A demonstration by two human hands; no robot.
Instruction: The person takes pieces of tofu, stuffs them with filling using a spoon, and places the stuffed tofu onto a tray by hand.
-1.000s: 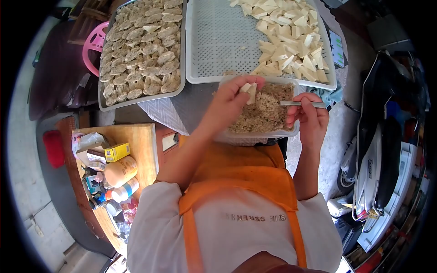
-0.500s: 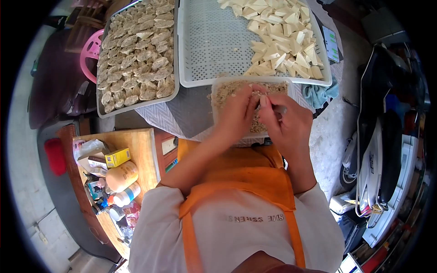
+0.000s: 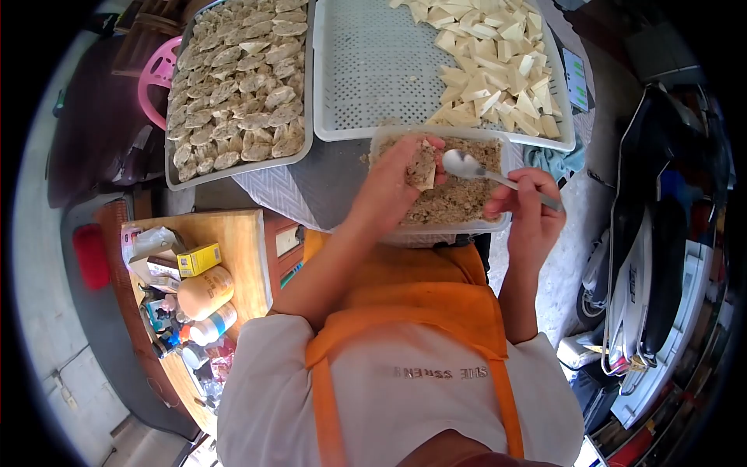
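My left hand [image 3: 393, 183] is closed around a pale tofu piece [image 3: 429, 178] with brownish minced filling on its face. A metal spoon [image 3: 464, 165] is gripped by its handle in my right hand [image 3: 531, 204], its bowl just right of the tofu piece. Both hands are over a white plastic container [image 3: 506, 156] of crumbly minced filling [image 3: 455, 202]. Beyond it, a white perforated tray [image 3: 366, 86] bears many pale tofu triangles [image 3: 498, 66] on its right side. To the left, a grey tray [image 3: 310, 117] carries rows of filled pieces [image 3: 237, 93].
A blue-green cloth [image 3: 554, 159] lies right of the container, near a small scale-like display [image 3: 574, 80]. At lower left, a wooden table [image 3: 245, 241] holds a yellow box [image 3: 199, 259], bottles and bags. A pink stool [image 3: 158, 74] stands left; a scooter [image 3: 646, 272] is at right.
My hands, close together over the container before, have moved apart. My right hand has shifted right, and the spoon now shows plainly. The tofu piece in my left hand has come into sight.
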